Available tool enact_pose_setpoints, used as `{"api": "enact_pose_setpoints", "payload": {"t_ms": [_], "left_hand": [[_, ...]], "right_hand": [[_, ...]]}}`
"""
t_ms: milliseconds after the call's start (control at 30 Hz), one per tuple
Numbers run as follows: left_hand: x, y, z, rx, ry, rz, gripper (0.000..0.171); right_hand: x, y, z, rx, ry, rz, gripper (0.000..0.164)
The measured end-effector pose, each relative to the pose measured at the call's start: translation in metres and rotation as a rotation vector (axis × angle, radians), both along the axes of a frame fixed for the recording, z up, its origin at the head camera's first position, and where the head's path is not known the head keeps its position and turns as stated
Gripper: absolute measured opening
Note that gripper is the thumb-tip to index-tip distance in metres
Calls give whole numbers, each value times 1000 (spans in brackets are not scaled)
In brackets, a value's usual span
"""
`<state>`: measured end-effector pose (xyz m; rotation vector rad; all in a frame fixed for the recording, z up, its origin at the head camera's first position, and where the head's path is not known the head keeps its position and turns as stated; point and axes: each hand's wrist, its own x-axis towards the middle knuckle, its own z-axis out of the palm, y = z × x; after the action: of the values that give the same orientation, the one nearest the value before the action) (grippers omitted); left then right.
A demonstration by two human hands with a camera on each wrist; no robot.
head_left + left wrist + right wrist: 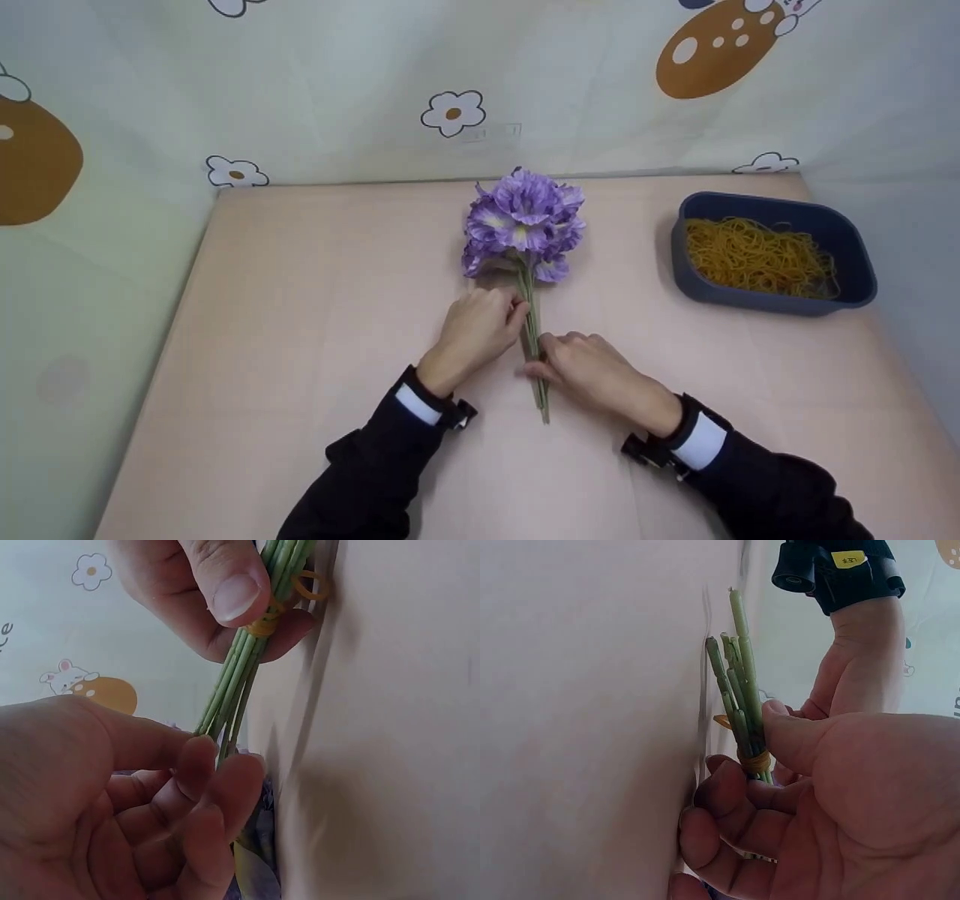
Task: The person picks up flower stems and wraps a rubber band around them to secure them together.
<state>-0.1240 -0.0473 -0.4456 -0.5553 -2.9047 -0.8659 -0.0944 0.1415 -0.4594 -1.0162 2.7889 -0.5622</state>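
Note:
A bunch of purple artificial flowers (525, 217) lies on the table with its blooms toward the back wall. Its green stems (234, 679) are gathered and point toward the person. My left hand (480, 322) pinches the stems just below the blooms. Lower down, my right hand (592, 371) holds them between thumb and fingers near the cut ends. A yellow rubber band (756, 763) is wound round the stems at the right hand's fingertips, and one loop of it sticks out to the side.
At the right stands a dark blue plastic container (772, 301) with a heap of yellow rubber bands (757, 259) in it. A pale pink tabletop (322, 300) spreads around the hands. A patterned curtain (337, 90) hangs behind and at both sides.

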Motion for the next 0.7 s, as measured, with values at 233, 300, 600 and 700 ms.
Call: {"api": "enact_pose_setpoints", "payload": {"t_ms": [233, 300, 600, 700], "left_hand": [[-1, 0, -2, -35, -27, 3, 23], [0, 0, -2, -51, -37, -3, 25], [2, 1, -1, -112, -65, -45, 27], [2, 1, -1, -126, -78, -55, 27]], "right_hand": [[1, 0, -2, 18, 20, 3, 33], [2, 0, -2, 24, 24, 8, 34], [6, -1, -2, 69, 8, 19, 37], [7, -1, -2, 63, 5, 28, 38]]}}
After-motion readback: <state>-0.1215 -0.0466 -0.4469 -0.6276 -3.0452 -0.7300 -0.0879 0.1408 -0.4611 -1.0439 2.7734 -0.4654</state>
